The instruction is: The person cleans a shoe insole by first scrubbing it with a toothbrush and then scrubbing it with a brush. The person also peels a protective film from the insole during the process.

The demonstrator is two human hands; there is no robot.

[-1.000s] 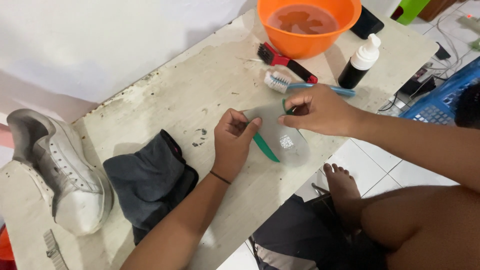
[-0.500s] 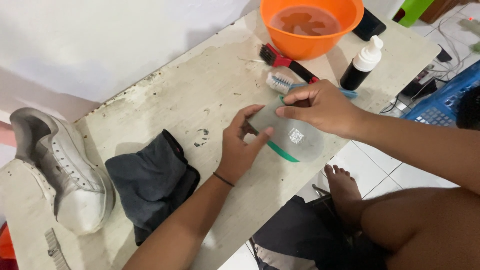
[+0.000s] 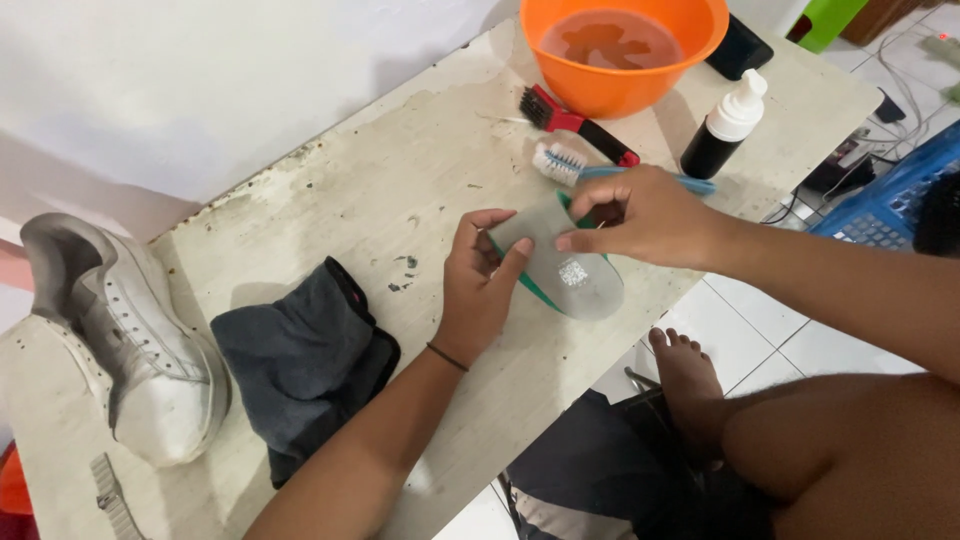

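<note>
Insole (image 3: 570,275) pinched between left hand (image 3: 480,290) and right hand (image 3: 640,215), each grip closed.

I work at a worn, off-white table (image 3: 330,200) with a stained, chipped top; it runs from 8 o'clock to 2 o'clock. A plain white plastered wall (image 3: 200,70) borders it from 9 to 12 o'clock, lit evenly, with soft shadows near the table edge. A white tiled floor with dark grout lines (image 3: 770,340) lies at 4 o'clock. A blue plastic crate (image 3: 885,205) stands at 3 o'clock.
</note>
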